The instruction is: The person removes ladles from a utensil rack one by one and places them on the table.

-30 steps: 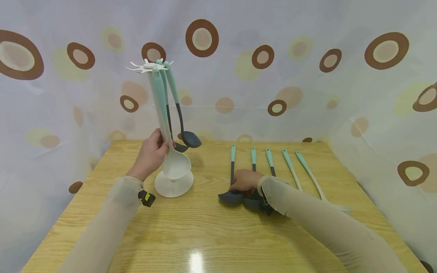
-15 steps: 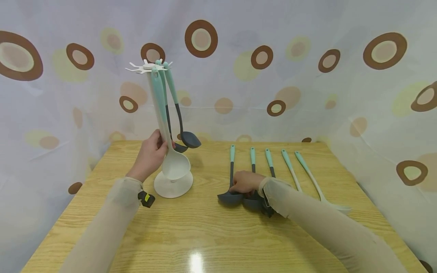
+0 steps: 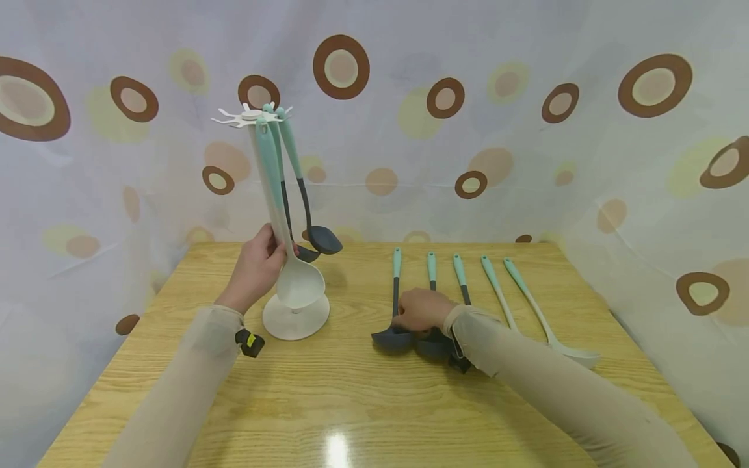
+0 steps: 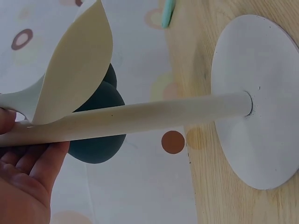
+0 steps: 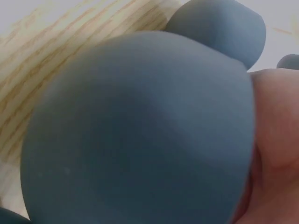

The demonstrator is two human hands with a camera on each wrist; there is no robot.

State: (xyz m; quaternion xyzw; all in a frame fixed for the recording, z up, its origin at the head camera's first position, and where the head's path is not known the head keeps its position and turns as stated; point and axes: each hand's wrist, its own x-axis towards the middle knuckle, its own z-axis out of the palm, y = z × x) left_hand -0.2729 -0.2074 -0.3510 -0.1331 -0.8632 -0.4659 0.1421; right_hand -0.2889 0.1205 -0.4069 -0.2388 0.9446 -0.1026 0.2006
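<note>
My left hand grips the pole of a white utensil stand, its thumb by the neck of a white ladle. That ladle and two dark grey utensils with mint handles, one a ladle, hang from the stand's pronged top. At the right, my right hand has curled fingers low over the left two dark grey ladles on the table. Its fingertips reach the neck of the leftmost ladle; the second ladle lies under the palm. I cannot tell which neck it holds.
The stand's round white base rests on the wooden table. To the right lie another mint-handled utensil, partly hidden by the arm, and two white-shafted ones, the far right a ladle. A patterned curtain surrounds the table.
</note>
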